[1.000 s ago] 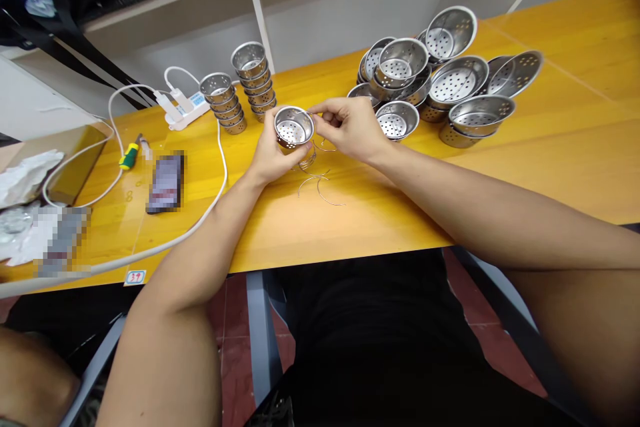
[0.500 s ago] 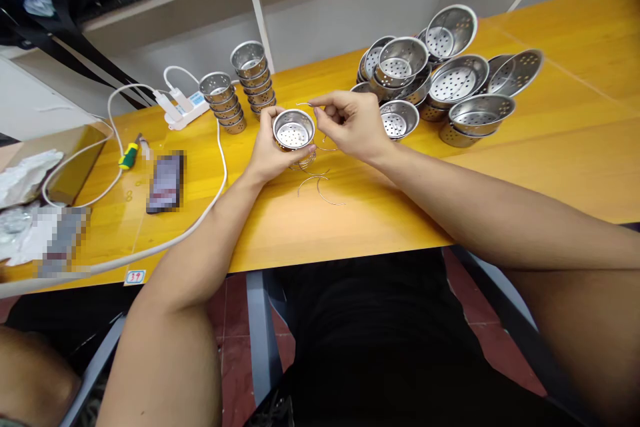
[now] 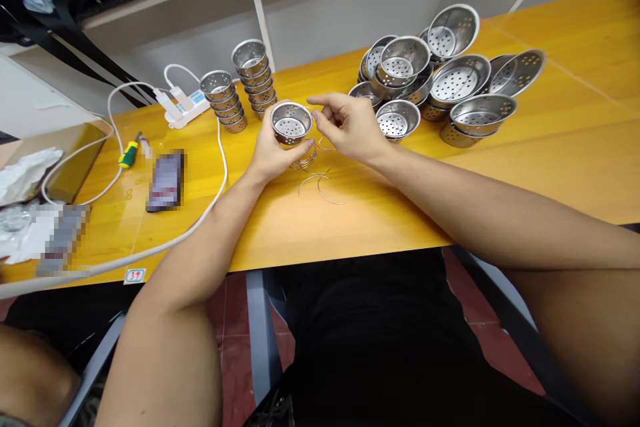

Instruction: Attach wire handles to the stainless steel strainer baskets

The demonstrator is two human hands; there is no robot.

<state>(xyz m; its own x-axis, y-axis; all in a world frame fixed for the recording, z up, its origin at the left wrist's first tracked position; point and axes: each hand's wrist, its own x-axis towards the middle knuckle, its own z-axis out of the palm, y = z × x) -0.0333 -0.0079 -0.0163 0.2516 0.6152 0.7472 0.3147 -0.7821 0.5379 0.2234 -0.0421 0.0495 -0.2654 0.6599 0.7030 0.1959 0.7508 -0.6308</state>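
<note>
My left hand (image 3: 267,153) is wrapped round a small perforated metal cup (image 3: 291,128), keeping it tilted with its open mouth toward me. At the cup's right rim, my right hand (image 3: 356,125) pinches a thin curved wire, which barely shows between index finger and thumb. Under the cup lies a bunch of wire rings (image 3: 306,160), partly hidden by my left thumb. Several loose curved wires (image 3: 330,200) rest on the table just in front.
Two stacks of perforated cups (image 3: 227,107) stand back left, beside a white power strip (image 3: 187,110). A pile of wider perforated bowls (image 3: 460,80) fills the back right. Left are a phone (image 3: 166,180), a green-yellow screwdriver (image 3: 129,155) and a white cable (image 3: 200,217).
The right fingers have come to the cup's rim, and the wire that stuck out from them shows less now. My left hand has shifted the cup slightly up and left.
</note>
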